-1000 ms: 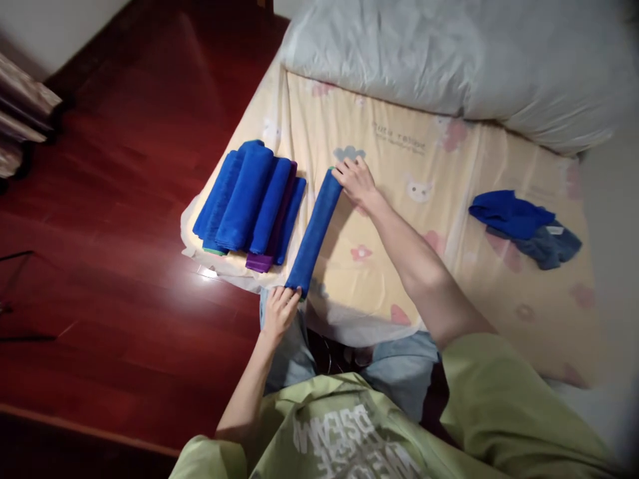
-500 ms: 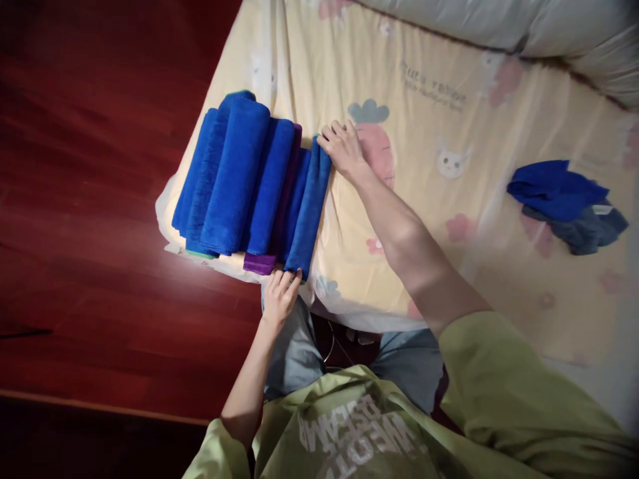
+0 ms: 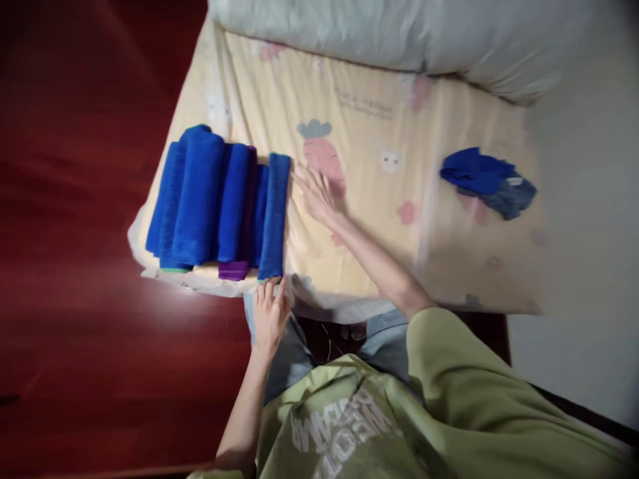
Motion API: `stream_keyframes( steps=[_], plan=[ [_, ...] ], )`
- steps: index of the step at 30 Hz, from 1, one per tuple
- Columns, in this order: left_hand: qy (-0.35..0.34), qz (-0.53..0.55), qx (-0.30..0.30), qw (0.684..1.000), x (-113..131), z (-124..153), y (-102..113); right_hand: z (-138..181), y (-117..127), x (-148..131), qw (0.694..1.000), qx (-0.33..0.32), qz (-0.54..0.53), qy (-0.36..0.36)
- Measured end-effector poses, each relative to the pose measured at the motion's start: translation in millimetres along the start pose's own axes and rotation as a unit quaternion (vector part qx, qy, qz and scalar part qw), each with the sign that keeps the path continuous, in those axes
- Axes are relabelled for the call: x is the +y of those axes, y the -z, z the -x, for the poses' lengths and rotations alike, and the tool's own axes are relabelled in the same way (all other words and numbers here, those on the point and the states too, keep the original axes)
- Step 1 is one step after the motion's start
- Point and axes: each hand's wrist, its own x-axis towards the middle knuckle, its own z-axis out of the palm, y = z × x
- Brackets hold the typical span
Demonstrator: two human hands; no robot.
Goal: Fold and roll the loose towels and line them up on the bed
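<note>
Left hand [image 3: 269, 314]: forearm extended forward from the lower edge of the view, palm down, fingers straight and close together. The fingertips [image 3: 272, 286] touch the near end of the rolled blue towel [image 3: 275, 216] at the bed edge. The hand is open and grips nothing.

Right hand [image 3: 316, 195]: arm stretched diagonally across the bed [image 3: 449, 253], elbow low, green sleeve at the shoulder. The hand is flat with the fingers spread wide, just beside the far half of the roll on its right side. It holds nothing. Motion blur makes it impossible to tell whether it rests on the sheet.

The rolled blue towel lies lengthwise, pointing away from the person, as the rightmost item in a row of rolled towels [image 3: 197, 199] at the left corner of the bed. It touches its neighbour. A purple towel [image 3: 233, 269] shows in the row, two places to its left.

Loose blue cloths [image 3: 482, 174] lie well apart on the right side of the bed. A pale duvet [image 3: 399, 33] covers the far end. Red wooden floor [image 3: 74, 219] lies to the left.
</note>
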Motion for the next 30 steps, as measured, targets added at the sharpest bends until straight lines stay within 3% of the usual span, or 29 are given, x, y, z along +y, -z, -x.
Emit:
stream_keyframes(
  steps=[4,8,10,12,16,22,26,30],
  plan=[
    [-0.112,0.062,-0.027,0.991,59.4,-13.8,-24.5,150.1,43.5,3.0,0.990,0.061,-0.005,-0.125],
    [-0.240,0.070,-0.077,0.965,125.5,-54.9,-75.2,306.8,75.8,31.4,0.954,0.138,0.008,-0.268],
    [-0.258,0.063,-0.102,0.959,149.3,-78.5,-104.8,365.6,83.1,45.5,0.928,0.152,0.032,-0.337],
    [-0.229,0.057,-0.111,0.965,163.2,-96.8,-132.4,400.9,82.7,56.3,0.917,0.138,0.049,-0.370],
    [-0.179,0.034,-0.055,0.982,169.3,-108.1,-167.3,408.8,68.1,67.5,0.899,0.158,0.084,-0.399],
    [-0.211,-0.022,-0.031,0.977,168.3,-103.7,-177.2,392.9,62.0,67.3,0.883,0.227,0.069,-0.404],
    [-0.221,-0.055,-0.013,0.974,168.3,-106.8,-181.8,402.5,73.4,77.3,0.882,0.270,-0.025,-0.385],
    [-0.242,-0.087,-0.004,0.966,166.5,-109.8,-187.1,402.0,109.0,133.2,0.828,0.380,-0.077,-0.406]
  ],
)
